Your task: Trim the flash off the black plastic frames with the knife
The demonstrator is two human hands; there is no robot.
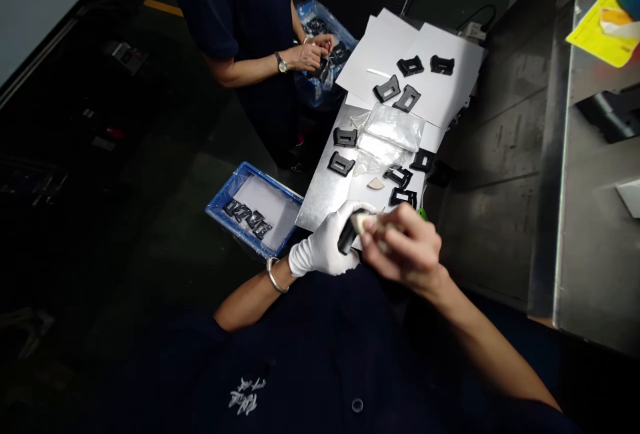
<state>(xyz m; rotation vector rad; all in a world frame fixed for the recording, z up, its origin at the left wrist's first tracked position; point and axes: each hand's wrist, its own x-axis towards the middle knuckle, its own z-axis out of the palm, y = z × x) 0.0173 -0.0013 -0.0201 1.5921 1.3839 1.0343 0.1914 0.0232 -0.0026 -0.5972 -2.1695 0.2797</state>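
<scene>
My left hand (327,244), in a white glove, is wrapped round a black plastic part (347,237) near my chest. My bare right hand (405,244) pinches a pale, cream-coloured piece (359,222) against that part. Just beyond my hands, a similar wedge-shaped piece (375,183) lies on the table. Several black frame-like parts rest around it, among them one at the table's left side (341,164) and one close to my right hand (403,197). Clear plastic bags (390,134) lie between the parts.
White sheets (365,54) cover the far table, with several black parts on them. A blue lined bin (225,229) holding black parts stands at the left. Another person's hands (313,54) work over a second blue bin (315,97). A metal surface (590,221) borders the right.
</scene>
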